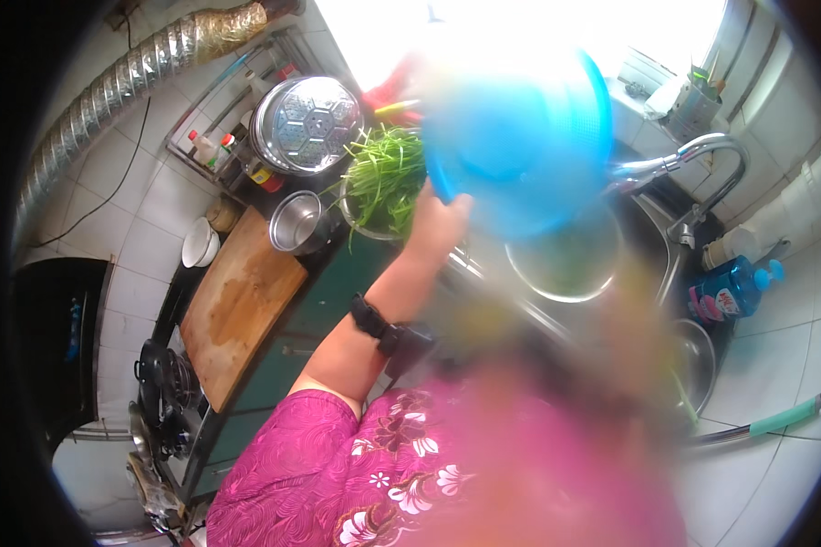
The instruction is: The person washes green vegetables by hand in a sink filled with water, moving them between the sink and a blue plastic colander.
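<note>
My left hand [441, 215] grips the near left rim of a blue plastic colander [520, 150], which is held up over the sink [650, 232]. A blurred patch covers the right half of my view, and my right hand cannot be made out. Below the colander, a round metal basin [566, 290] stands in the sink; its contents are hazy. Just left of my left hand, cut green leafy stalks [386, 174] heap over the rim of a bowl [347, 212]. The curved chrome faucet [715, 147] reaches in from the right, its outlet end beside the colander.
Left along the counter are a steel pot [297, 222], a wooden cutting board [239, 308] with a wet patch, a steamer tray [315, 123] and bottles [209, 150]. At right stand a blue dish-soap bottle [728, 290] and a green-handled tool [783, 417].
</note>
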The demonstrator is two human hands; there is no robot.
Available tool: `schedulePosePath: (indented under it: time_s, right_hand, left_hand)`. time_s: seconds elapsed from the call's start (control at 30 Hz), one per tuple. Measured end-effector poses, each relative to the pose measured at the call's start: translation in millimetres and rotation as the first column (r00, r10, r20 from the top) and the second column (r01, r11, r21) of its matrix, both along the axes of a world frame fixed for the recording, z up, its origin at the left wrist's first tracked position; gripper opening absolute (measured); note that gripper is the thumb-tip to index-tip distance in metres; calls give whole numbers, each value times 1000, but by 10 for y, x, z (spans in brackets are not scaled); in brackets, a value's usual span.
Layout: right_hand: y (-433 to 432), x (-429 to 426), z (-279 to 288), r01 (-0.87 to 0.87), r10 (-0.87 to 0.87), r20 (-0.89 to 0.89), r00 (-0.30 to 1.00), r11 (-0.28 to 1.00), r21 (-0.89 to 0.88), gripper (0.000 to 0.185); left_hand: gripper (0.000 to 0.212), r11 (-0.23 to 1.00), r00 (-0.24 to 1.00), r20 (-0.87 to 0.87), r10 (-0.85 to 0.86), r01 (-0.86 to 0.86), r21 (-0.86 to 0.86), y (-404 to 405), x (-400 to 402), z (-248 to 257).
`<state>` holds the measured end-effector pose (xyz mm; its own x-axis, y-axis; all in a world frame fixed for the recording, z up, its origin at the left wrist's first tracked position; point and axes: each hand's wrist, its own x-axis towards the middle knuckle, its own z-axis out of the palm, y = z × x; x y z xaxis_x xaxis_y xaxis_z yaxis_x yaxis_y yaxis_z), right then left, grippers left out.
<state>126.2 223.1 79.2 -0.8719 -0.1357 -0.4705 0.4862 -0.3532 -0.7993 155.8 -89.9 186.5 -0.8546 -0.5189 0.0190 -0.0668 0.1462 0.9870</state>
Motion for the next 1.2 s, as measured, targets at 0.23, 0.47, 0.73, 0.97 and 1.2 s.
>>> schedulePosePath:
  time_s: [0.23, 0.47, 0.73, 0.97, 1.2]
  right_hand:
    - [-564, -1, 704, -79, 131, -289, 948, 980, 182, 7]
    - [-988, -145, 928, -143, 336, -581, 741, 925, 353, 11]
    - [-2054, 412, 1822, -288, 441, -669, 598, 898, 334, 14]
    - [-2250, 396, 1388, -378, 632, -535, 561, 770, 515, 13]
    - [-2220, 458, 1082, -384, 680, -444, 583, 712, 587, 16]
  left_hand:
    - [32, 980, 960, -244, 134, -164, -110, -354, 361, 306]
    - [46, 859, 939, -308, 152, -279, -428, -645, 613, 446]
    - [54, 593, 890, -347, 296, -456, -663, -980, 1059, 555]
    - [33, 872, 774, -423, 472, -480, 94, -1499, 1412, 162]
    - [21, 536, 864, 45, 501, -350, 768, -2321, 1639, -511]
